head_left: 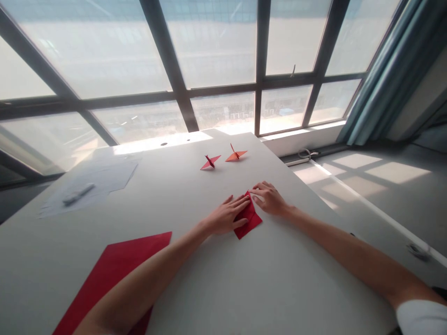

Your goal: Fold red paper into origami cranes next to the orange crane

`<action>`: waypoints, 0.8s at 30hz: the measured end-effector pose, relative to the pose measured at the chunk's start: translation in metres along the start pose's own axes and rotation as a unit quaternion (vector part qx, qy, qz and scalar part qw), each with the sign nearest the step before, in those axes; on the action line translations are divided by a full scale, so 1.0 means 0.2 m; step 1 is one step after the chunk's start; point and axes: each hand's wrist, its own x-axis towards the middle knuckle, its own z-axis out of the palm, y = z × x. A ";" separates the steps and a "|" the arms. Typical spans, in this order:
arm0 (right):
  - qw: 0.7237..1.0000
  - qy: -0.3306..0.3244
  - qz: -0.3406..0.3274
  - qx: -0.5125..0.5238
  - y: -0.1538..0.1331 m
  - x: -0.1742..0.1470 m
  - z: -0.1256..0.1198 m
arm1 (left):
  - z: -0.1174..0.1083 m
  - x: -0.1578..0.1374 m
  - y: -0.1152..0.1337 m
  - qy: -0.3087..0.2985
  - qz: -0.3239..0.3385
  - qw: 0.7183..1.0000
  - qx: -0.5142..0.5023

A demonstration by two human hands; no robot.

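Note:
A folded piece of red paper (248, 225) lies on the white table, its narrow tip pointing away from me. My left hand (228, 215) rests flat across its left side with the fingers stretched out, covering part of it. At the tip, my right hand (270, 199) touches the paper's upper right edge with extended fingertips; the other fingers are loosely bent. Beyond my hands stand two paper cranes: a red crane (210, 162) and an orange crane (236, 154). Under my left forearm is a large sheet of red paper (127, 258), partly hidden by the arm.
White paper sheets (104, 179) lie at the far left of the table (279, 284), with a blurred grey object (78, 194) on them. Windows rise behind the table. A blue curtain (377, 83) hangs at the right, and a cable (307, 154) lies beyond the table's right edge.

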 end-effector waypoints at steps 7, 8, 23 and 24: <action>0.999 -0.037 -0.009 0.009 -0.05 -0.03 0.02 | 0.03 0.00 -0.07 -0.021 -0.005 0.999 -0.037; 0.999 -0.038 -0.008 0.010 -0.05 -0.03 0.02 | 0.04 0.00 -0.07 -0.016 -0.005 0.999 -0.034; 0.998 -0.052 0.000 0.021 -0.12 -0.08 0.00 | 0.01 0.00 -0.03 -0.001 -0.013 1.000 -0.014; 0.998 -0.052 0.001 0.018 -0.12 -0.08 0.00 | 0.01 0.00 -0.03 0.000 -0.013 1.000 -0.009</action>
